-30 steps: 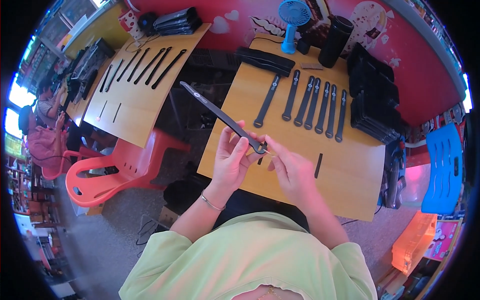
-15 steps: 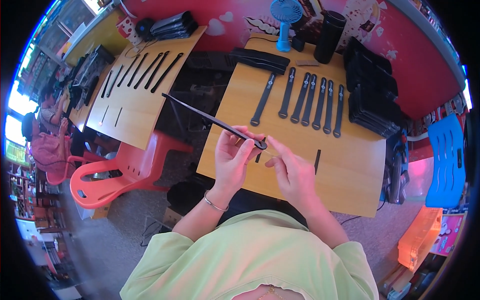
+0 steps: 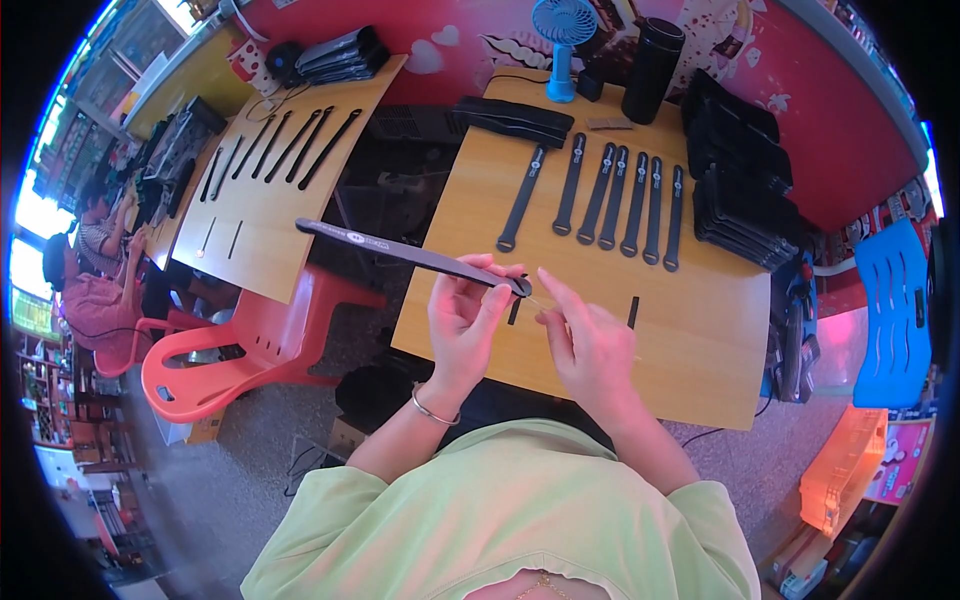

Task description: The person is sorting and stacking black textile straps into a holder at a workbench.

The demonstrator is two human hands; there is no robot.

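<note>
My left hand (image 3: 466, 318) grips the near end of a long black strap (image 3: 400, 253) that sticks out to the left over the gap between two tables. My right hand (image 3: 587, 338) pinches a thin pale thread or pin at that same strap end, fingertips almost touching the left hand. Both hands hover above the front edge of the wooden table (image 3: 690, 340). Two short black strips (image 3: 633, 311) lie on the table just beyond my hands.
Several black straps (image 3: 610, 195) lie in a row mid-table, with stacked black trays (image 3: 738, 200) at the right, a blue fan (image 3: 562, 40) and black cylinder (image 3: 651, 68) at the back. A second wooden table (image 3: 260, 230) with more straps is at left, a red chair (image 3: 250, 350) below it.
The strap's free end has swung lower and further left, lying flatter. My hands stay close together at its near end.
</note>
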